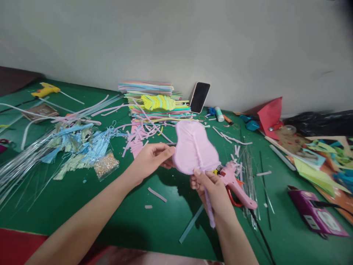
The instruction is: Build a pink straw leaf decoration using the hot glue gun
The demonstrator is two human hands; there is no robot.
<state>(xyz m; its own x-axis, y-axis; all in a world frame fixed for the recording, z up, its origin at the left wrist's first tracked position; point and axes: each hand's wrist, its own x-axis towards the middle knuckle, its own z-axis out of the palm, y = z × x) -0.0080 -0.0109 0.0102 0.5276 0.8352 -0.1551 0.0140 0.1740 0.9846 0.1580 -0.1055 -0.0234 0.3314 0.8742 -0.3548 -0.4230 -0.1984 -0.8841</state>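
A lilac-pink, fan-shaped craft piece (186, 147) is held up over the green table, with a fuzzy rim, a raised line down its middle and a stem running downward. My left hand (154, 156) pinches its left edge between thumb and fingers. The thumb and fingers of my right hand (211, 187) close around the base of the stem, whose lower end shows below the palm. Just right of that hand, a pink glue gun (238, 187) lies partly over a red-handled tool (234, 198). Lilac offcuts (157, 195) lie beneath my hands.
Stacks of coloured pipe cleaners (149, 88) and a phone (200, 96) stand by the wall. At left are a yellow glue gun (46, 89), blue tassels (100, 141) and a bag of gold beads (106, 165). A purple power box (317, 213) with a cable sits at right.
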